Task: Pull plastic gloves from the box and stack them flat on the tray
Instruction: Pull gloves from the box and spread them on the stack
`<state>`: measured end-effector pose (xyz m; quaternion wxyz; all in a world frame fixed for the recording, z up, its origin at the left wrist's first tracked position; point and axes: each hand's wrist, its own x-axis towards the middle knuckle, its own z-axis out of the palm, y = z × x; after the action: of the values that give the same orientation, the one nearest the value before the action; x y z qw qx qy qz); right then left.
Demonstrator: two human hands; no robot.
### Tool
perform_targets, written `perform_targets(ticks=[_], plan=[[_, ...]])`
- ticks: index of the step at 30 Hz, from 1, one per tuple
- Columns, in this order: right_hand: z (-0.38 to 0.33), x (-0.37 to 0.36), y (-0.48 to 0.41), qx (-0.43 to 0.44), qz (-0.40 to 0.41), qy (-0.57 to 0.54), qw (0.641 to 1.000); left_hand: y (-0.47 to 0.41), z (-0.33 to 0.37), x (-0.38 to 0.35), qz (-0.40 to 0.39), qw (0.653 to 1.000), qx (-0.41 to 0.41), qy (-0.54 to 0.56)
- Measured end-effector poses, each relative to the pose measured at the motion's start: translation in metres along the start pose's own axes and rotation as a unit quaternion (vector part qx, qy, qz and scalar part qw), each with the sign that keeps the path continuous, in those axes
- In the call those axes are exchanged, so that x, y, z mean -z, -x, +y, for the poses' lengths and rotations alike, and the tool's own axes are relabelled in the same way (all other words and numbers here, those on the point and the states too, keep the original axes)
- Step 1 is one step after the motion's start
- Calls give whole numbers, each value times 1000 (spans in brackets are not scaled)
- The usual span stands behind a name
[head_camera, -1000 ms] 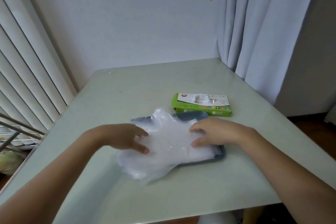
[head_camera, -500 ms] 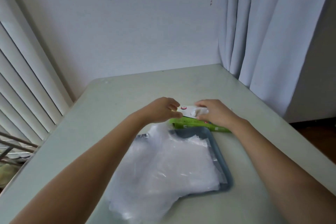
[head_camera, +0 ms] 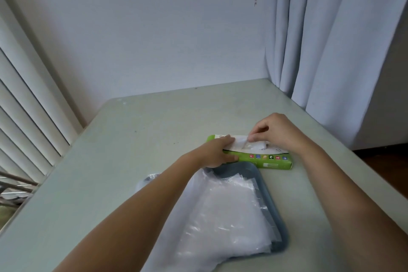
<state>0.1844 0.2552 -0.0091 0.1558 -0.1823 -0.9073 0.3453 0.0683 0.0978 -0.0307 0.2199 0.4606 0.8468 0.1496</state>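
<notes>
A flat green and white glove box (head_camera: 268,159) lies on the table just beyond the grey-blue tray (head_camera: 277,216). A stack of clear plastic gloves (head_camera: 220,216) covers the tray and spills over its left and near edges. My left hand (head_camera: 215,152) grips the box's left end, thumb on the front face, fingers on top. My right hand (head_camera: 273,132) pinches a white glove (head_camera: 249,144) sticking out of the slot in the box's top.
The pale green table (head_camera: 154,139) stands in a corner, with a white wall behind, slatted blinds on the left and a white curtain (head_camera: 320,40) at the right. The table's right edge drops to a dark floor.
Both hands left the glove stack and moved forward to the box. The left now holds the box's end, and the right pinches a glove at the slot.
</notes>
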Motion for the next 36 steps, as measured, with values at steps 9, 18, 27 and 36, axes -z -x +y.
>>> perform_targets(ticks=[9, 18, 27, 36], plan=[[6, 10, 0, -59, 24, -162, 985, 1, 2, 0, 8, 1000, 11, 16], [19, 18, 7, -111, 55, -431, 894, 1, 4, 1, 12, 1000, 10, 21], [9, 41, 19, 73, 74, -613, 784, -1, 5, 1, 8, 1000, 7, 18], [-50, 57, 44, -6, -57, -605, 794, 34, 27, 56, 115, 920, -94, 363]])
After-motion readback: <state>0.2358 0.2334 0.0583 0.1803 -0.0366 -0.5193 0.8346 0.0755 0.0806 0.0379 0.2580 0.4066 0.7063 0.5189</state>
